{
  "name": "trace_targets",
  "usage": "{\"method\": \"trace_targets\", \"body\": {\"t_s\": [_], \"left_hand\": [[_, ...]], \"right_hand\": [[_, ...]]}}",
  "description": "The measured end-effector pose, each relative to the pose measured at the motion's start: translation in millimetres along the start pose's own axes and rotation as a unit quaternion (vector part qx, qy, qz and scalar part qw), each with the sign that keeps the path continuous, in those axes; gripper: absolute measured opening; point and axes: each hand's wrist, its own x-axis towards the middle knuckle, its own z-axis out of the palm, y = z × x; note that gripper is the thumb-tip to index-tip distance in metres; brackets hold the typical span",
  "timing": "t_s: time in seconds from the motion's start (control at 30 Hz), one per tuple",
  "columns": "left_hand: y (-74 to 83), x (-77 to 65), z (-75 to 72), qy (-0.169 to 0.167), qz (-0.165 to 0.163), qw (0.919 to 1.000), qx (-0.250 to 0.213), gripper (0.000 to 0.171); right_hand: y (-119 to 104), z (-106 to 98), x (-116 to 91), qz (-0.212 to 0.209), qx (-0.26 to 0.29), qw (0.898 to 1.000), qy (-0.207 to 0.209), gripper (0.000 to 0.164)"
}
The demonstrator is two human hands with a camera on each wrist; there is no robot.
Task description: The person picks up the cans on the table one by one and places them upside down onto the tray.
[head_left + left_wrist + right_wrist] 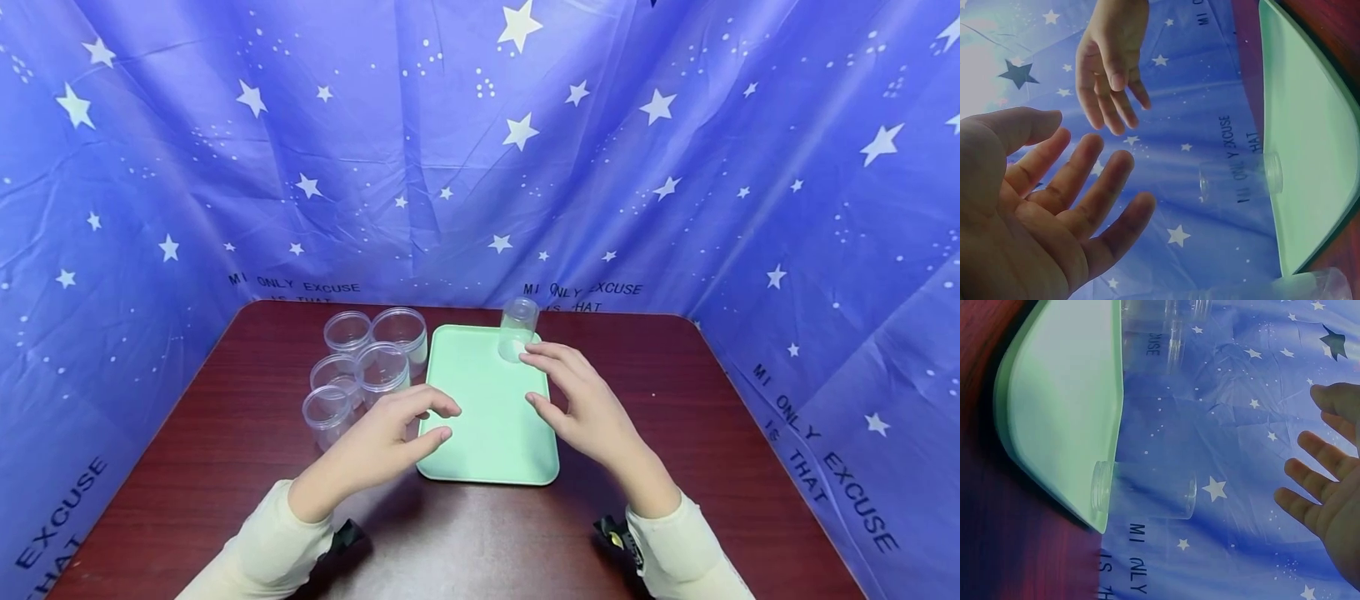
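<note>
A clear plastic jar stands at the far right corner of a pale green tray. Its threaded rim seems turned down onto the tray in the right wrist view. My right hand hovers over the tray's right edge, fingers relaxed, fingertips close to that jar in the head view but apart from it in the right wrist view. Above the tray's left edge hangs my left hand, thumb and fingers spread and holding nothing. Left of the tray stand several more clear jars, partly hidden by this hand.
Dark reddish wood shows on the tabletop around the tray. A blue curtain with white stars encloses the back and both sides. Black devices are strapped at both wrists.
</note>
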Motion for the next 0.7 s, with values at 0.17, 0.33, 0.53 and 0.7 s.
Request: {"method": "trace_targets", "body": {"t_s": [0.17, 0.33, 0.53, 0.7], "left_hand": [[-0.2, -3.5, -3.0, 0.014, -0.01, 0.9998, 0.002, 0.024], [-0.1, -8.4, -0.8, 0.031, -0.023, 0.9993, -0.002, 0.025], [1.8, -14.6, -1.5, 0.04, -0.032, 0.9982, 0.031, 0.028], [3.2, -18.1, -9.6, 0.049, -0.031, 0.9959, 0.07, 0.027]], "right_hand": [[-5.2, -1.0, 1.0, -0.003, 0.004, 1.0, -0.001, 0.054], [-9.0, -1.1, 1.1, -0.005, 0.005, 1.0, -0.001, 0.055], [-10.5, -1.6, 1.4, -0.01, 0.007, 1.0, -0.006, 0.054], [-12.1, -2.2, 1.6, -0.017, 0.006, 1.0, -0.005, 0.055]]}}
